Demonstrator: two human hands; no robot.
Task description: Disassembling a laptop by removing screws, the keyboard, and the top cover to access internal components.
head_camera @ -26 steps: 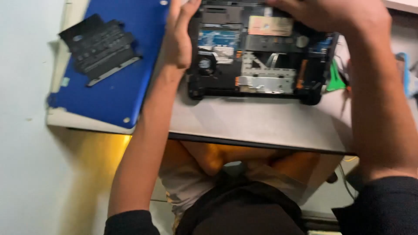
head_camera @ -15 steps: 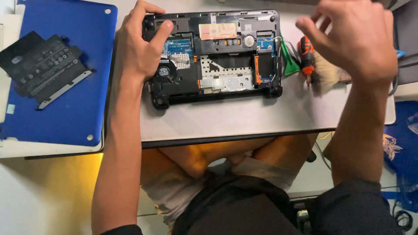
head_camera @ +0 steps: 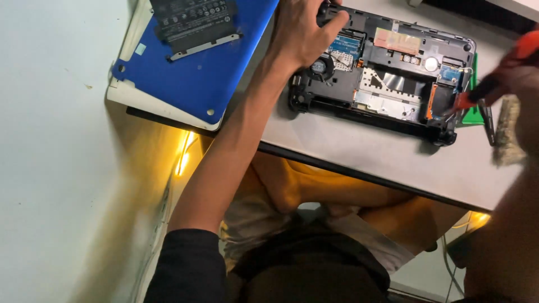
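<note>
The laptop [head_camera: 387,84] lies opened, base cover off, at the upper centre of the frame on the grey table [head_camera: 359,151]. Going from the left: a black battery [head_camera: 193,22] with a pale label rests on a blue lid [head_camera: 191,73] at upper left. Your left hand [head_camera: 300,33] clamps the laptop's left corner. At the right edge your right hand [head_camera: 519,73] is closed on an orange screwdriver [head_camera: 494,76], tip at the laptop's right end. You seem mid-unscrewing; next calls for seating the tip squarely. A peach sticker sits top centre.
</note>
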